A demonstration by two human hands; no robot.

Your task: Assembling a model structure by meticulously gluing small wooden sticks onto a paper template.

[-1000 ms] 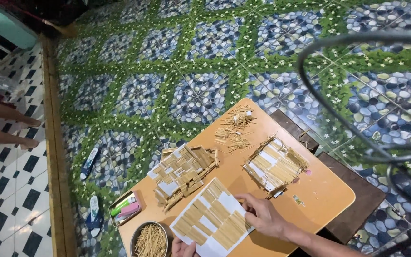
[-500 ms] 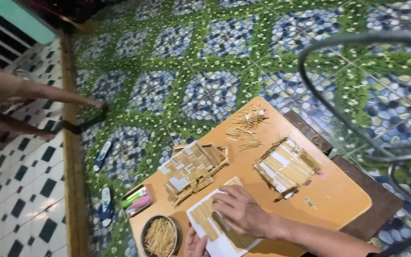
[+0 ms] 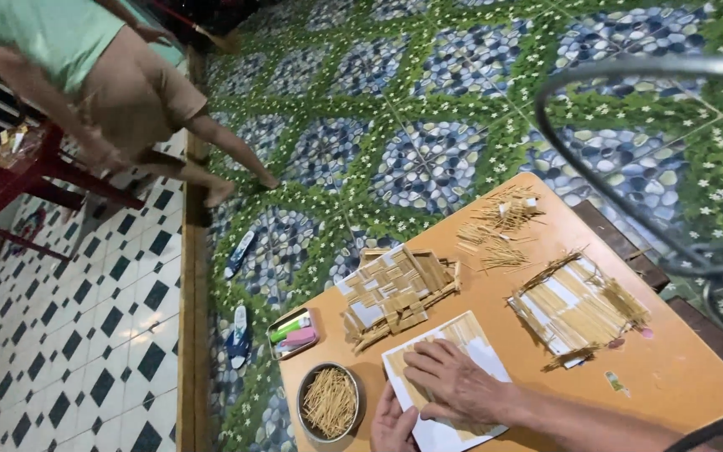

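Orange-brown bench (image 3: 679,381) viewed from above, set on a floor of blue pebble and green leaf pattern.

At 6 o'clock on the bench: white sheet (image 3: 449,381) partly covered with rows of pale wooden sticks, lying flat.

Right hand (image 3: 453,387) laid palm down on the sheet, fingers spread and pressing flat, nothing pinched.

Left hand (image 3: 393,423) at the sheet's 7 o'clock edge, fingers extended along the paper and touching it; lower part cut off by the picture edge, nothing visibly gripped.

Just beside the left hand, at 8 o'clock: 1 round metal bowl (image 3: 329,402) filled with loose thin sticks.

At 12 o'clock from the sheet, nearly touching its upper edge: stack of finished stick panels (image 3: 397,289), layered unevenly.

At 3 o'clock from the sheet, apart from it: 1 further stick panel (image 3: 577,308) on white backing, stick ends projecting past its edges.

At 1 o'clock, near the far bench corner: loose heap of sticks (image 3: 499,226).

At 9 o'clock off the bench edge: small tray (image 3: 294,333) holding green and pink items.

On the floor at 9 o'clock: 2 sandals (image 3: 238,335), well apart from each other.

At 10 o'clock, far from the bench: another person (image 3: 102,84), bent over, in a green top and tan shorts, beside a red stool (image 3: 39,180) on black-and-white tiles.

At 2 o'clock: dark wire hoop (image 3: 629,167), close to the camera, blurred.
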